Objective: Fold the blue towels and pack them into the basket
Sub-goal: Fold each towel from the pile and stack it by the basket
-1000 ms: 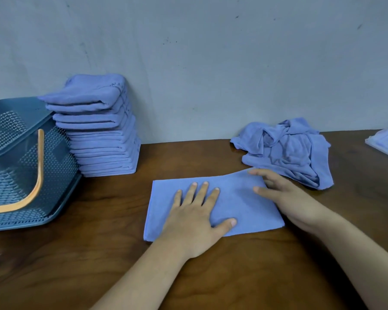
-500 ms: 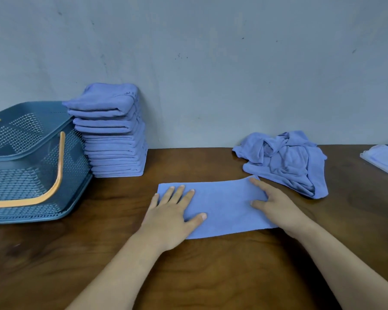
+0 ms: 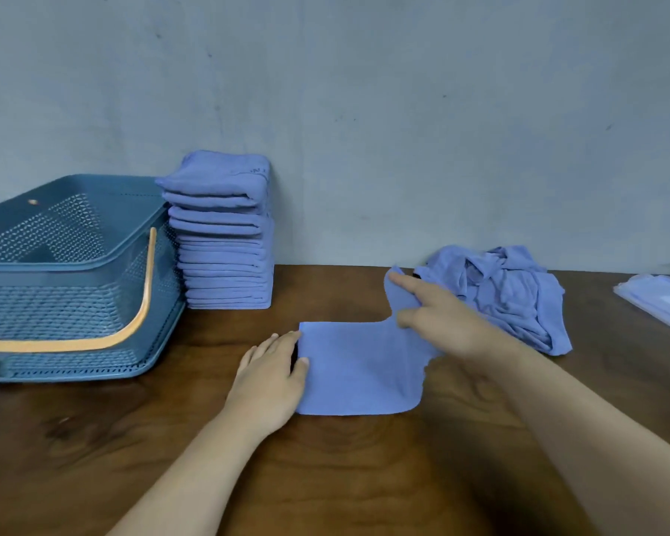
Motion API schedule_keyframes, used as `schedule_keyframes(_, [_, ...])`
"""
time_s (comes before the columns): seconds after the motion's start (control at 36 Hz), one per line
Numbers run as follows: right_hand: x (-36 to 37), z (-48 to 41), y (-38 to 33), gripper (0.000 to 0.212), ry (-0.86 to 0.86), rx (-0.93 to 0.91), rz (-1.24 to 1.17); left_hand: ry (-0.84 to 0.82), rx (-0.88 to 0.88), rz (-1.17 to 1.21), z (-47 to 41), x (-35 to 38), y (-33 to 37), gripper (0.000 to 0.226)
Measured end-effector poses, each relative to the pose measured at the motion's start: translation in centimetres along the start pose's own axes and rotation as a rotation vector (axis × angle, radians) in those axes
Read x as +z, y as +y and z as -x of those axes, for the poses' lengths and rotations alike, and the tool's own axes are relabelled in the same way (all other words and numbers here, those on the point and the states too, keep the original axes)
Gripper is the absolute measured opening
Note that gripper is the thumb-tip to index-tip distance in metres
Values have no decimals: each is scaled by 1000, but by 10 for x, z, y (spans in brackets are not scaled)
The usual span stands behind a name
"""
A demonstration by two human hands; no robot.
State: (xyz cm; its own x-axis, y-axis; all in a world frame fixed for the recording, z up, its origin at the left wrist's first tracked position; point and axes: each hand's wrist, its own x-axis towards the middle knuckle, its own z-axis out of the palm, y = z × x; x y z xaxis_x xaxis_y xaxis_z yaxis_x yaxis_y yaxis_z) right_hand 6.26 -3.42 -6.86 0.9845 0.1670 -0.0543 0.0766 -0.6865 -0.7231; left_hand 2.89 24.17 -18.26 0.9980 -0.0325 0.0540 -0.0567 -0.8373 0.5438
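Note:
A blue towel (image 3: 356, 369) lies on the brown table, folded into a strip. My right hand (image 3: 438, 319) pinches its right end and holds that end lifted off the table, index finger stretched out. My left hand (image 3: 271, 373) rests at the towel's left edge, fingers fairly straight, thumb on the cloth. A tall stack of folded blue towels (image 3: 225, 234) stands against the wall. Left of it sits the teal basket (image 3: 70, 265) with an orange handle. A crumpled heap of unfolded blue towels (image 3: 515, 292) lies behind my right hand.
The wall runs close behind the table (image 3: 345, 477). A flat pale-blue packet (image 3: 658, 303) lies at the far right edge. Bare wood fills the foreground between and under my forearms.
My right hand has taken hold of the towel's right end and raised it off the table. My left hand has slid from on top of the cloth to its left edge.

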Motion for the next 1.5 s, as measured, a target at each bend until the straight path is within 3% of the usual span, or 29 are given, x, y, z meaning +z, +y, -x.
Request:
schedule_keyframes(0.17, [51,-12,-31,83,-110,-22,50,-11,27,7,-1,1,-3,57])
schedule_keyframes(0.36, [111,-16,-13,86,-164,95,-2,-7,18,-18,-2,4,-2,61])
schedule_keyframes(0.92, [119,-15,-35,87,-162,84,-60,-25,23,-58,-4,6,-2,59])
schedule_keyframes(1.03, [118,-15,-33,70,-195,53,-340,-24,22,-24,-5,6,-4,54])
schedule_keyframes(1.11, [103,-19,-24,50,-49,9,-479,-12,20,30,-6,2,-6,50])
schedule_keyframes(1.17, [89,-22,-11,43,125,-130,-218,11,14,67,-6,-2,-6,49])
schedule_keyframes(1.22, [80,-25,5,41,190,-248,122,34,9,105,-5,-4,-5,47])
schedule_keyframes(1.31, [85,-25,29,41,45,-306,346,47,-6,134,-5,-5,-6,46])
schedule_keyframes(1.5, [105,-23,33,86,-201,-277,641,5,-4,166,-4,-9,-5,48])
